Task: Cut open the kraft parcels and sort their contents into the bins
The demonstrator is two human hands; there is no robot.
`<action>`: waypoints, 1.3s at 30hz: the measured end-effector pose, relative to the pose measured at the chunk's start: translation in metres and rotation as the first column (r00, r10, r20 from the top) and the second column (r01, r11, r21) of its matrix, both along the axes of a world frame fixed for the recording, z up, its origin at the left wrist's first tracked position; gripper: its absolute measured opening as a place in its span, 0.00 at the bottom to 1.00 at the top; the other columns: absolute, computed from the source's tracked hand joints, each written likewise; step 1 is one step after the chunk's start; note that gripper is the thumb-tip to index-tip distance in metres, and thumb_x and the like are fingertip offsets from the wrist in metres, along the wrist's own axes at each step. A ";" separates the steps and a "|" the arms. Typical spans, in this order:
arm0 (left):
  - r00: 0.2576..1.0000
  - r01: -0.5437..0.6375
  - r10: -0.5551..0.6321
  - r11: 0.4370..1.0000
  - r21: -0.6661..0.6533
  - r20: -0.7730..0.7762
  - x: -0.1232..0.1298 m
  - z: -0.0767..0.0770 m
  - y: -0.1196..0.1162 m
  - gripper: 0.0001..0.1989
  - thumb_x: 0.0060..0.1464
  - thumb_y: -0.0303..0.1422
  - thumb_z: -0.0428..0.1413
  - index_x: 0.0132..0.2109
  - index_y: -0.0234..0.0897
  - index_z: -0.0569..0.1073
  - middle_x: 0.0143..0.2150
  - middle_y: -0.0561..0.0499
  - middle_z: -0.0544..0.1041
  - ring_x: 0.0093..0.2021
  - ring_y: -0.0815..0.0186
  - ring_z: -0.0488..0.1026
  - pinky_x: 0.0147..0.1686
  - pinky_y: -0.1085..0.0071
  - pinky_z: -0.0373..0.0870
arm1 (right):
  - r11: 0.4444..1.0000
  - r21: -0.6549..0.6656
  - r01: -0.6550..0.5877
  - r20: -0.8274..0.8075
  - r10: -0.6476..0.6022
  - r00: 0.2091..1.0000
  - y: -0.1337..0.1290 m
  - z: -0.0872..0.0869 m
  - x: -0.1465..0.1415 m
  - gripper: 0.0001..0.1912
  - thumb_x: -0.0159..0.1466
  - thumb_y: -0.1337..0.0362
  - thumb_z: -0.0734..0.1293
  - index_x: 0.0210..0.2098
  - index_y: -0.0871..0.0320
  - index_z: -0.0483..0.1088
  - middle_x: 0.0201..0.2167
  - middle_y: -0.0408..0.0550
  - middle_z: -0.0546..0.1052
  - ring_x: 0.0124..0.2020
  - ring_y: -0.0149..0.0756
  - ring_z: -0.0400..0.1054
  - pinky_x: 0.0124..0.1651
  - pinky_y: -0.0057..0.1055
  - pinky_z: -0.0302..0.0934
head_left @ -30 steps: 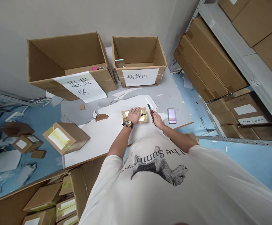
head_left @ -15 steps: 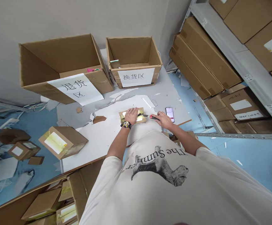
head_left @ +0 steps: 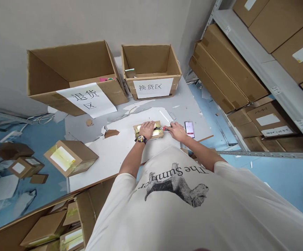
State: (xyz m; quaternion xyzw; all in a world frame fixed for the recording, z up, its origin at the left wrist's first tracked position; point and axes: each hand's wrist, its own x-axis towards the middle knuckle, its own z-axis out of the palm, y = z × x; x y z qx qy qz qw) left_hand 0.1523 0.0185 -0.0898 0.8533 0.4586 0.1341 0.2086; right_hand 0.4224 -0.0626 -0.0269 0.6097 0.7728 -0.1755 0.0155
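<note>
A small taped cardboard box (head_left: 158, 133) lies on the white tabletop (head_left: 106, 153) in front of my body. Flat on top of it rests my left hand (head_left: 146, 129), fingers stretched out, with a watch at the wrist. My right hand (head_left: 176, 131) is closed around a red and black utility knife (head_left: 167, 128) just to the right of the box. The knife points left, and its tip is at the box's right end. To the right of that hand a phone (head_left: 189, 129) lies with its screen lit.
Two open cartons with paper signs, a wide one (head_left: 44, 101) and a narrower one (head_left: 130, 86), stand at the back. A taped box (head_left: 84, 158) sits at the left. Shelving (head_left: 245, 42) with cartons rises on the right; a large carton (head_left: 88, 205) holds boxes at lower left.
My right hand has moved slightly left with the knife, closer to the small box. My left hand stays on top of the box. The view has shifted a little.
</note>
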 end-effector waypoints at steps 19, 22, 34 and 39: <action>0.998 -0.019 0.021 0.999 -0.038 0.062 -0.010 0.014 -0.015 0.28 0.78 0.42 0.55 0.77 0.41 0.80 0.80 0.37 0.77 0.82 0.43 0.72 0.85 0.39 0.57 | 0.934 0.028 0.357 -0.246 -0.340 0.908 0.004 -0.010 0.022 0.34 0.79 0.61 0.63 0.82 0.56 0.73 0.59 0.61 0.79 0.56 0.57 0.76 0.63 0.49 0.74; 0.992 -0.006 0.016 0.997 -0.077 0.122 -0.012 0.019 -0.021 0.27 0.77 0.44 0.58 0.75 0.41 0.81 0.80 0.39 0.78 0.83 0.43 0.70 0.87 0.38 0.53 | 0.901 -0.023 0.432 -0.428 -0.400 0.811 0.010 -0.015 0.006 0.36 0.74 0.62 0.64 0.80 0.57 0.74 0.56 0.57 0.80 0.52 0.52 0.77 0.64 0.49 0.75; 0.334 -0.247 0.715 0.695 -0.675 0.614 -0.010 0.000 -0.053 0.26 0.77 0.58 0.56 0.59 0.40 0.79 0.51 0.41 0.89 0.49 0.53 0.89 0.54 0.53 0.88 | 0.998 -0.015 0.066 -0.690 -0.059 0.721 0.019 0.009 -0.090 0.33 0.78 0.63 0.66 0.80 0.53 0.73 0.64 0.55 0.84 0.65 0.49 0.78 0.75 0.48 0.71; 0.085 -0.616 0.838 0.469 -0.633 0.538 -0.070 -0.011 -0.067 0.21 0.80 0.53 0.50 0.53 0.42 0.75 0.56 0.38 0.87 0.48 0.59 0.87 0.44 0.65 0.84 | 0.999 0.027 -0.043 -0.453 0.050 0.890 0.019 -0.004 -0.073 0.31 0.78 0.65 0.65 0.79 0.56 0.75 0.66 0.61 0.81 0.69 0.57 0.71 0.77 0.56 0.66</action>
